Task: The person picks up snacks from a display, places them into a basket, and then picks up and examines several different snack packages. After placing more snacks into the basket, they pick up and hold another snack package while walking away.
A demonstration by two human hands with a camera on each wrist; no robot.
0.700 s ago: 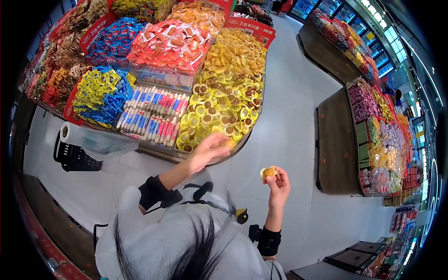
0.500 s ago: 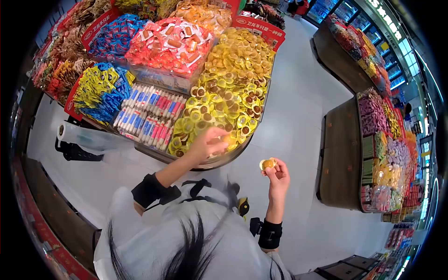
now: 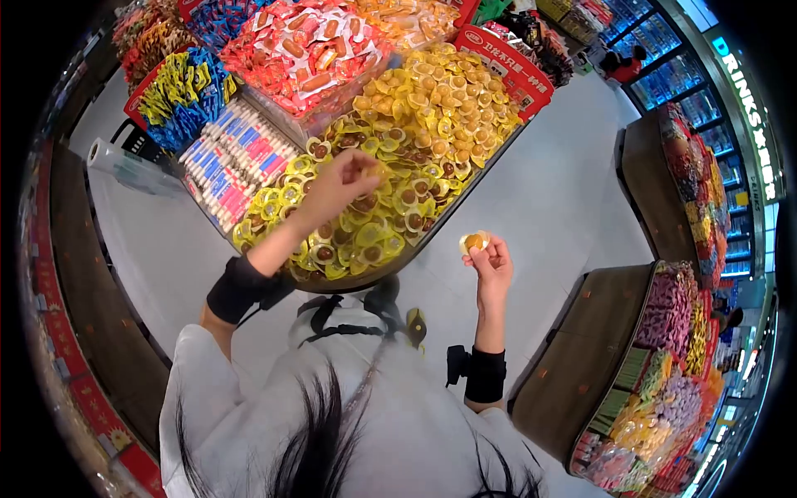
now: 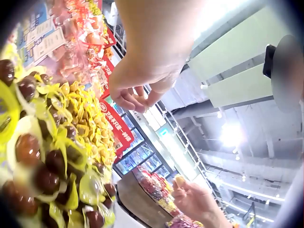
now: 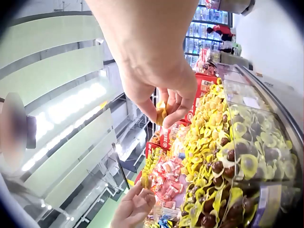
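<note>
My right hand [image 3: 493,267] pinches a small wrapped egg [image 3: 475,242], light brown in a pale yellow wrapper, held out to the right of the display. In the right wrist view the egg [image 5: 162,114] shows between thumb and fingers. My left hand [image 3: 339,187] hovers over the heap of yellow-wrapped eggs [image 3: 452,104], fingers curled. At its fingertips is a small yellow-brown packet [image 5: 146,181], seen in the right wrist view. In the left wrist view the left hand [image 4: 137,85] hides that packet. Dark brown eggs [image 4: 28,149] in yellow wrappers lie below it.
A clear wall [image 5: 259,142] edges the heap. Beside it are white, blue and pink sticks [image 3: 237,158] and a bin of red-wrapped snacks [image 3: 303,50]. A plastic bag roll [image 3: 133,170] hangs at the left. Another candy stand [image 3: 581,349] stands across the aisle.
The head view has turned and moved, bringing the egg heap lower. My left hand has moved from the heap's front edge to over its middle. The right hand still holds its egg.
</note>
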